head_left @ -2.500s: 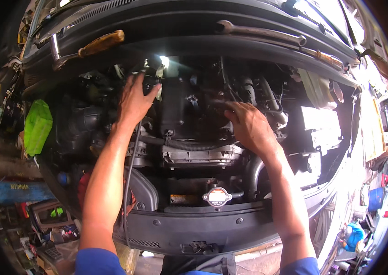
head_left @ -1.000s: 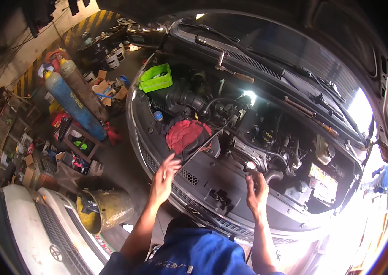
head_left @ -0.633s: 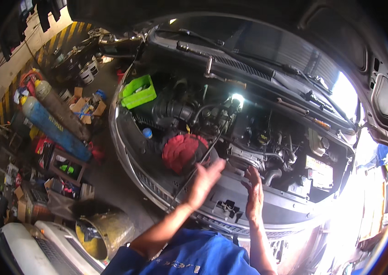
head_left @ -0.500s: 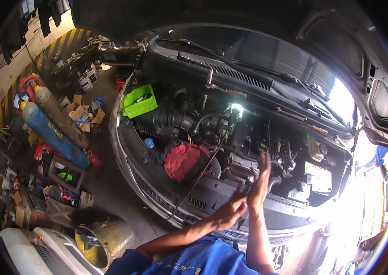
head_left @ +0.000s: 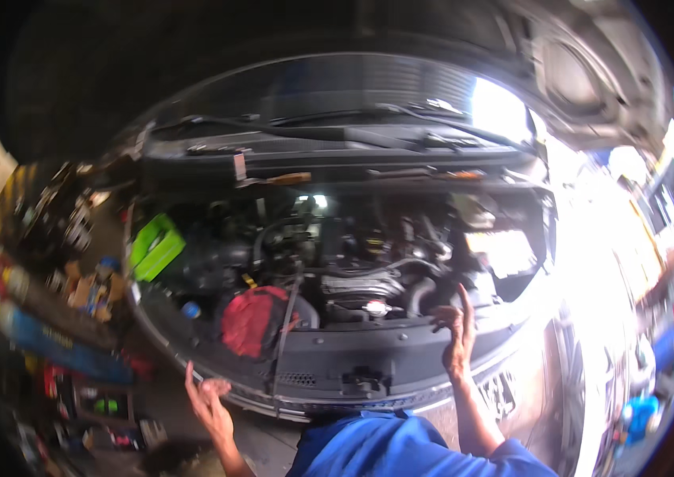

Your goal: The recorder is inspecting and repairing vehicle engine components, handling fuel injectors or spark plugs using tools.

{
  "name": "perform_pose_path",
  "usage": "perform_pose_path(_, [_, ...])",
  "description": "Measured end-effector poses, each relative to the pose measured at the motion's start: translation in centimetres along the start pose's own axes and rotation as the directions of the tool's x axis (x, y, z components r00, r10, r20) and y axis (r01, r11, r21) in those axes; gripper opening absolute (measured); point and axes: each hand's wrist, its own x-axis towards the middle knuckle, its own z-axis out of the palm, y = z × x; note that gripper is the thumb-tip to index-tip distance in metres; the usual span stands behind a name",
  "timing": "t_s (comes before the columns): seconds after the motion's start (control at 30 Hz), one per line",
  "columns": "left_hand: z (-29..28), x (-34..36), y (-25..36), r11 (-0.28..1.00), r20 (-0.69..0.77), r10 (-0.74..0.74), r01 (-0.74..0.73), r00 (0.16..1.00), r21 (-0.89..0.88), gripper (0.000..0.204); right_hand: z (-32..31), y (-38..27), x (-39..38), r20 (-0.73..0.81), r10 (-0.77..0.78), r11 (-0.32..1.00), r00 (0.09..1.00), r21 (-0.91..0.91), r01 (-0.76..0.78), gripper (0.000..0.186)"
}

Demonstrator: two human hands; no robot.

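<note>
My left hand [head_left: 209,405] is raised beside the car's front left edge, fingers apart and holding nothing. Over the right part of the front panel [head_left: 424,346] hovers my right hand [head_left: 458,330], also with fingers spread and nothing in it. Between and beyond them lies the open engine bay, with the engine [head_left: 353,246] in the middle. A red cloth [head_left: 253,322] rests at the bay's front left, near a thin dark cable. The green bin [head_left: 158,248] sits at the bay's left side. A lit work lamp [head_left: 317,201] shines behind the engine. The picture is blurred.
The raised hood [head_left: 313,32] hangs overhead. A cranked tool [head_left: 273,179] and another long tool [head_left: 416,172] lie below the windshield. Gas cylinders [head_left: 58,342] and cardboard boxes [head_left: 90,290] stand on the left floor. A white battery [head_left: 500,250] is at the bay's right.
My hands were together over the front panel; now they are wide apart, the left moved left and the right slightly right. The view has turned, so the car sits more squarely ahead.
</note>
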Motion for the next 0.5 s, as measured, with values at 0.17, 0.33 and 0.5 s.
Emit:
perform_pose_path(0.17, [6.3, -1.8, 0.4, 0.998, 0.408, -0.008, 0.031, 0.913, -0.051, 0.078, -1.5, -0.2, 0.0, 0.069, -0.107, 0.994, 0.992, -0.009, 0.108, 0.088])
perform_pose_path(0.33, [10.6, -2.6, 3.4, 1.0, 0.54, 0.028, -0.022, 0.841, -0.017, 0.054, -2.9, 0.6, -0.4, 0.005, -0.166, 0.986, 0.986, -0.004, 0.166, 0.084])
perform_pose_path(0.5, [12.7, -3.1, 4.9, 0.976, 0.583, -0.039, -0.095, 0.811, 0.197, 0.048, -6.6, 2.4, -1.7, -0.139, -0.085, 0.99, 0.987, -0.126, 0.068, 0.049])
